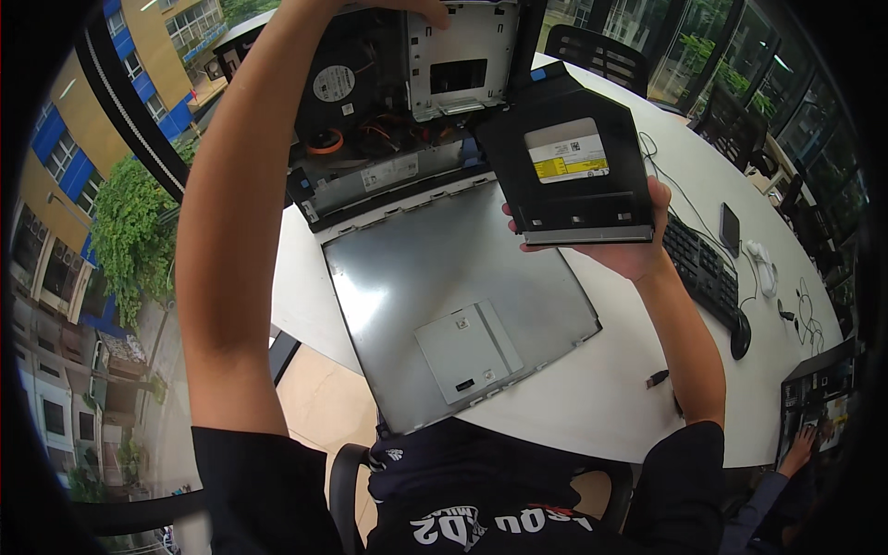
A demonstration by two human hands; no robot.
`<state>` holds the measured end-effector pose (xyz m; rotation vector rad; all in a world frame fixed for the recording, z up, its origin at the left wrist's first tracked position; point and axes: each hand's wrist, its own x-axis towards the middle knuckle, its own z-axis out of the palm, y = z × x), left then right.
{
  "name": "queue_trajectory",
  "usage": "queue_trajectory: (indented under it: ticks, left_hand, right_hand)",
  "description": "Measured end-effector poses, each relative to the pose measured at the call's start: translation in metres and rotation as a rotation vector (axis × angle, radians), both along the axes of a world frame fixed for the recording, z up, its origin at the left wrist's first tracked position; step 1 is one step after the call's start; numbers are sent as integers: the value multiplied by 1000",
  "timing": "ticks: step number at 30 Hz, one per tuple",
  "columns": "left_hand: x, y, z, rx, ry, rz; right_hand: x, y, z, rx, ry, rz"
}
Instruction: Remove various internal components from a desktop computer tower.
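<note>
My right hand (pixel 647 245) is closed on the lower right edge of a black drive bracket (pixel 513 176), holding it up, tilted. Through its cut-out shows a drive's silvery face with a white and yellow label (pixel 567 159). Behind it an opened computer case (pixel 388 176) exposes a round fan (pixel 335 85), orange-tipped cables and a metal cage (pixel 462 37). At the upper edge my left hand (pixel 427 9) reaches over this cage; most of its fingers are cut off, so its grip is unclear. A flat metal side panel (pixel 453 277) spreads out in front of the case.
Right of the case, the white table (pixel 592 398) carries a keyboard (pixel 698 264), a mouse (pixel 740 335), a phone (pixel 730 228) and loose cables. A co-worker's hand (pixel 801 449) touches another opened computer at the far right. Windows stand left; office chairs (pixel 601 55) behind.
</note>
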<state>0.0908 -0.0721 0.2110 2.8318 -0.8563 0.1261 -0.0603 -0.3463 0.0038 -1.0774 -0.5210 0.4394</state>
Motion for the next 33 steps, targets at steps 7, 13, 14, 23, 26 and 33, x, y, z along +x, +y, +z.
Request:
queue_trajectory:
  ticks: [7,13,14,23,26,33]
  left_hand:
    - [34,10,-31,-150,-355,-281]
    - [-75,-22,-107,-768,-469,-487]
    - [-85,-17,-118,-820,-345,-466]
    - [-104,21,-151,-892,678,-425]
    - [-109,24,-160,-1096,603,-339]
    - [-88,30,-179,-1440,365,21]
  right_hand:
    - [-15,31,6,158,-65,-50]
    - [-20,21,9,215,-16,-79]
    - [-18,22,8,135,22,2]
    - [-32,9,-1,-197,174,-96]
    - [-22,15,15,-136,284,-80]
    - [13,6,6,-732,-268,-744]
